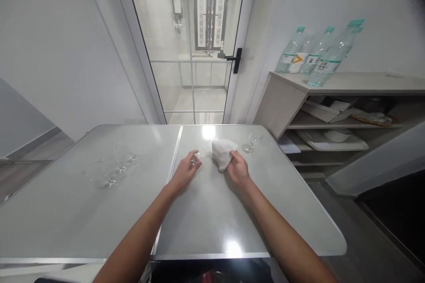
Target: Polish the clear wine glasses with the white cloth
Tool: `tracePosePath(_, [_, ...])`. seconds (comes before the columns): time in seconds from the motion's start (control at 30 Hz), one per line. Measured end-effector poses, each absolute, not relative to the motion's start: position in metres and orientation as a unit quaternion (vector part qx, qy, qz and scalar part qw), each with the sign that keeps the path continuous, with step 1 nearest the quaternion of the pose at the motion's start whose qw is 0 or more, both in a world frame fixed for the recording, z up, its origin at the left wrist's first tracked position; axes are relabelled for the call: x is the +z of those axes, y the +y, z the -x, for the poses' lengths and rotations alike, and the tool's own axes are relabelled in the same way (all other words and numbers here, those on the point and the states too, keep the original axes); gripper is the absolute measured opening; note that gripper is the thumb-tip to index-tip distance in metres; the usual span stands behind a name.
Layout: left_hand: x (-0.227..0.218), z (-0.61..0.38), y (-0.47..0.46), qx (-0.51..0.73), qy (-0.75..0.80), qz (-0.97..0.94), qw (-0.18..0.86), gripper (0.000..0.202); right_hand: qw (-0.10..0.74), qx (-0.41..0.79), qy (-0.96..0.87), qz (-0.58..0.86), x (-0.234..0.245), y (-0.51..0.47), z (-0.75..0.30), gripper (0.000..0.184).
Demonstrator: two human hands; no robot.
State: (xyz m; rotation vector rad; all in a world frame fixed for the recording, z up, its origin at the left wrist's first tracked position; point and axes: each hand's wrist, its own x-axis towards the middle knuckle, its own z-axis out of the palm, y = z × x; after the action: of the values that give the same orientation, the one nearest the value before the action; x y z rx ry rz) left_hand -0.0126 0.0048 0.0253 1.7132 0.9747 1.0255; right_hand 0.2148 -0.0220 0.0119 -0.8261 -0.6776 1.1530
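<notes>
My left hand (pixel 187 169) is closed round a clear glass (pixel 199 154), seemingly stemmed; its outline is faint against the pale tabletop. Just to the right, my right hand (pixel 238 167) grips a white cloth (pixel 223 154) by its right side, and the cloth hangs bunched above the table (pixel 212 216). A gap separates the cloth from my left fingers. Beyond my right hand stands another clear stemmed glass (pixel 254 140) near the table's right edge. Several more clear glasses (pixel 121 166) are grouped on the left half of the table.
A metal seam (pixel 172 159) divides the tabletop. Behind the table is a closed glass door (pixel 175 84) with a black handle (pixel 237 60). At the right, a shelf unit (pixel 288 97) carries several plastic bottles (pixel 327 64) on top, and trays and a bowl (pixel 337 135) inside.
</notes>
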Motion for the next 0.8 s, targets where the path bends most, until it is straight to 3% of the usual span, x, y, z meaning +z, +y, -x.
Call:
tracePosePath(0.2, [0.021, 0.008, 0.001, 0.399, 0.407, -0.757, 0.321, 0.052, 0.646, 0.488, -0.393, 0.437, 0.012, -0.036, -0.206, 0.028])
tracePosePath(0.47, [0.013, 0.013, -0.001, 0.308, 0.390, -0.845, 0.197, 0.055, 0.567, 0.571, -0.477, 0.353, 0.022, -0.046, -0.211, 0.045])
tracePosePath(0.6, [0.018, 0.012, -0.004, 0.348, 0.372, -0.828, 0.235, 0.054, 0.501, 0.618, -0.524, 0.304, 0.021, -0.043, -0.223, 0.061])
tracePosePath(0.8, [0.034, 0.011, -0.006, 0.316, 0.339, -0.813, 0.353, 0.036, 0.415, 0.553, -0.646, 0.322, 0.026, -0.045, -0.232, 0.046])
